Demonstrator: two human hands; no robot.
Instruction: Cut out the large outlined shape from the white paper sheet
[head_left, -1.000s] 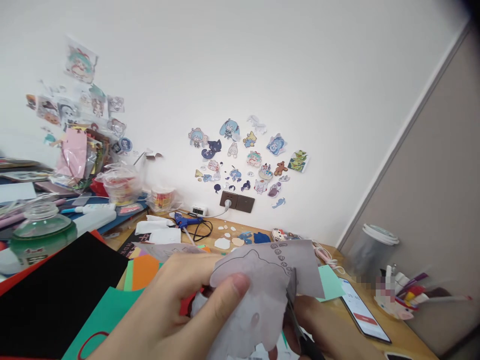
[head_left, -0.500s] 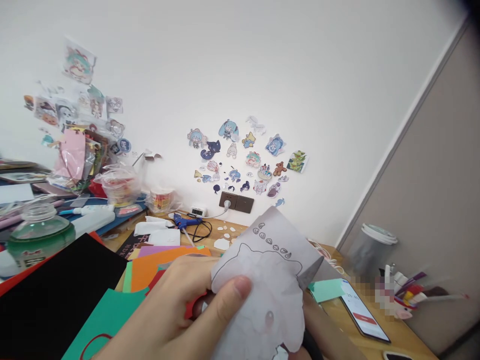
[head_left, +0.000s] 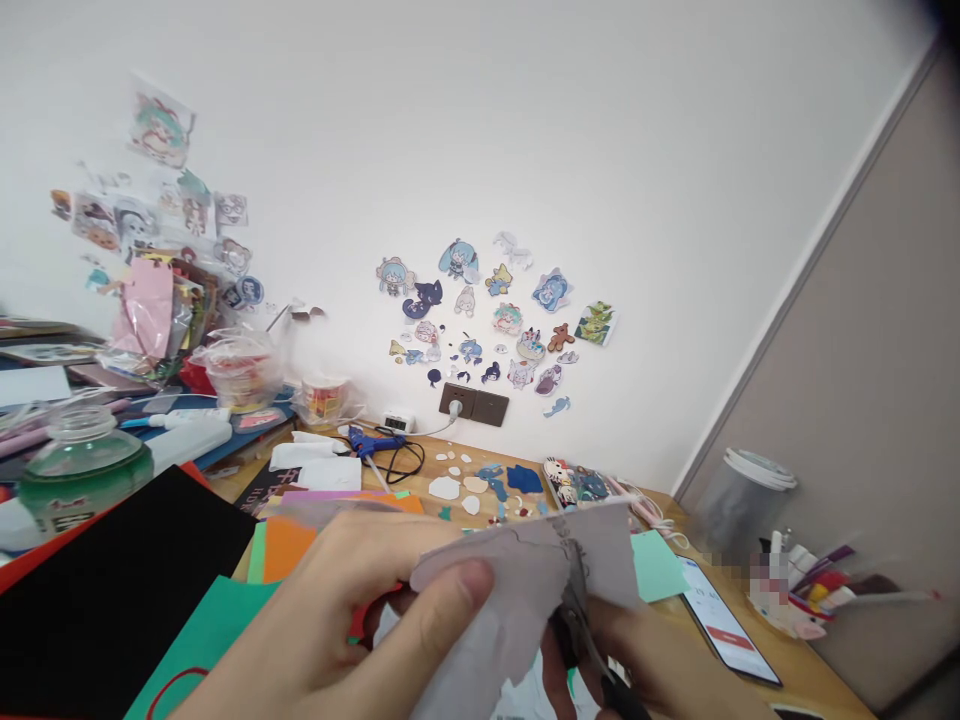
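Observation:
A white sheet of paper with a pencil outline drawn on it is pinched in my left hand, thumb lying on top. Dark-handled scissors sit in my right hand, partly hidden below the sheet. Their blades straddle the paper near the row of small drawn shapes. Beneath my left hand lie orange paper and a green sheet. Past the paper's top edge, small cut pieces, including a dark blue one, rest on the wooden table.
A black sheet and a green-labelled jar stand at left. A blue glue gun with its cord lies near the wall socket. At right are a phone, a pen holder and a lidded bucket.
The sheet has tilted flatter and dropped, uncovering the cut pieces behind it. The scissor blades, mostly hidden before, now show at the paper's right part, near the drawn row.

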